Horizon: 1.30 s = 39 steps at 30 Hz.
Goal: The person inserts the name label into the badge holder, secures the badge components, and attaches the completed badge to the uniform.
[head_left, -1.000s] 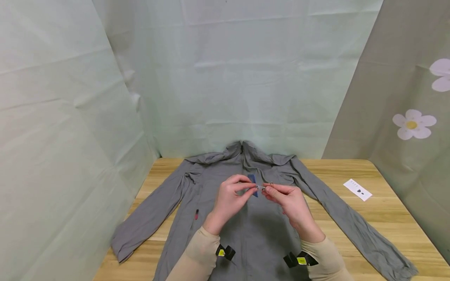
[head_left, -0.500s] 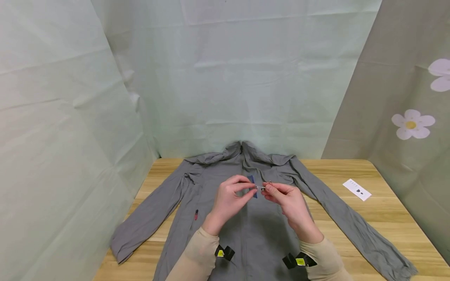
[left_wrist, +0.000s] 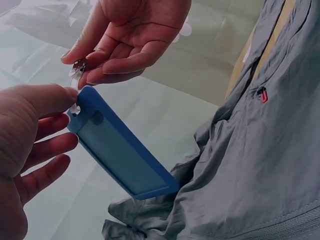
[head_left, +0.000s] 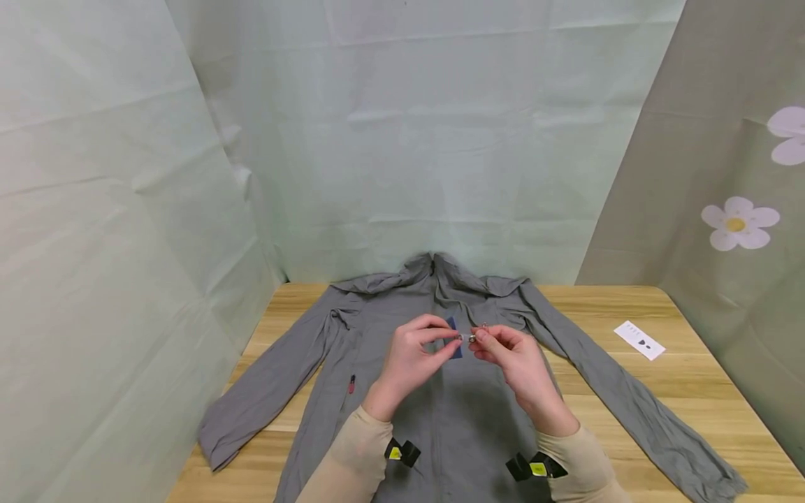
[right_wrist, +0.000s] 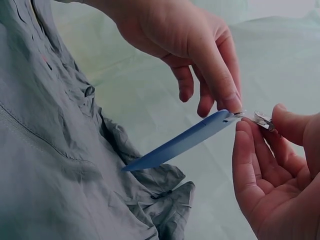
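Observation:
A blue badge holder (left_wrist: pixel 127 150) with a clear window hangs tilted above the grey jacket (head_left: pixel 402 300). Its clear strap (left_wrist: pixel 76 85) joins it to a small metal clip (right_wrist: pixel 262 120). My left hand (head_left: pixel 411 356) pinches the strap between thumb and index finger at the holder's top end, the other fingers loosely bent. With thumb and fingers, my right hand (head_left: pixel 518 360) grips the metal clip just to the right. Both hands are held close together over the jacket's chest. In the head view the left fingers partly hide the holder.
The jacket lies spread on the wooden table (head_left: pixel 629 398), sleeves out to both sides, with a red zipper pull (head_left: pixel 351 384) at left. A white card (head_left: pixel 639 340) with dark marks lies at right. Pale cloth walls (head_left: pixel 440 140) stand behind and beside the table.
Both hands stay nearly in place, still holding the strap and clip. The badge holder swings slightly, and the right fingers shift a little on the clip.

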### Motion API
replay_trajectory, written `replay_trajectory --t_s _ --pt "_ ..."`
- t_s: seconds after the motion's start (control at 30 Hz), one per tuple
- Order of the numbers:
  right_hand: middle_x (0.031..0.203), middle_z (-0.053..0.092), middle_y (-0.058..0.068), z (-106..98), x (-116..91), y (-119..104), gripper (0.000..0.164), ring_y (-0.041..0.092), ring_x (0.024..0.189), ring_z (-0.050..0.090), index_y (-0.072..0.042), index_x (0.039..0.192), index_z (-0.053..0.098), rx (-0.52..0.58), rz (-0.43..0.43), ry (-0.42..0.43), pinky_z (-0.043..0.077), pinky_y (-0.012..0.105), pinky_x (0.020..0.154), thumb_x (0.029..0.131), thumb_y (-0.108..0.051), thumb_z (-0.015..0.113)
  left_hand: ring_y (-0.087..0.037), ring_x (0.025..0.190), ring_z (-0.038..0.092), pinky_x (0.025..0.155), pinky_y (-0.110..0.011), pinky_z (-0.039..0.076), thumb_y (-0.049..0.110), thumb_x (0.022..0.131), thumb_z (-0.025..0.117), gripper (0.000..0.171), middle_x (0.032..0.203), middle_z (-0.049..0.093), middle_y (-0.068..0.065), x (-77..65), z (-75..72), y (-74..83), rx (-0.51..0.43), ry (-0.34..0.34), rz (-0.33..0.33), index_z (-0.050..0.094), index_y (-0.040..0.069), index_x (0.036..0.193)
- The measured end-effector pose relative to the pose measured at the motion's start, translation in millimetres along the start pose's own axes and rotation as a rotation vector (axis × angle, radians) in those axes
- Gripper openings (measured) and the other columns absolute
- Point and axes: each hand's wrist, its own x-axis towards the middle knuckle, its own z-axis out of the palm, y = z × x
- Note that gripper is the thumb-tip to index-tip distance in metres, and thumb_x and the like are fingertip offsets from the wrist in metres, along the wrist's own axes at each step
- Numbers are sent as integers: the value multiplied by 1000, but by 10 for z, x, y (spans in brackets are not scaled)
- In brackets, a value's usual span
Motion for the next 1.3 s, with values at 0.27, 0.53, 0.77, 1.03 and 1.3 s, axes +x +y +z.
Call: replay_trajectory --t_s 0.27,0.53,0.77,1.03,1.3 --pt "111 75 16 3 -11 -8 24 26 98 77 9 112 67 49 -14 -34 63 34 89 108 -14 67 -16 85 71 75 -26 63 -2 86 89 14 99 72 -4 6 6 -3 -59 22 8 85 3 99" --pt "115 76 18 5 -40 -13 21 25 98 77 9 111 66 44 -26 -38 62 34 90 108 -12 67 -26 83 73 71 -33 64 -2 86 89 14 99 72 -5 6 -11 24 -83 29 1 85 3 99" --pt "110 77 18 16 -52 -42 15 18 90 77 10 109 67 6 -29 -10 63 32 87 104 -4 71 -18 85 72 73 -23 61 -1 87 89 14 100 73 -4 13 -18 27 -67 29 -9 85 4 99" --pt "106 78 19 14 -35 -38 13 18 88 76 9 109 66 8 -37 -3 63 32 86 104 -3 70 -22 86 73 75 -22 60 1 89 87 14 100 72 -4 19 -9 5 -24 28 19 84 3 102" --pt "105 78 18 15 -40 -41 15 18 89 76 8 111 66 2 -28 -4 63 32 87 104 -4 70 -23 85 73 75 -25 61 0 89 87 14 100 72 -6 20 1 21 -19 33 23 84 1 103"
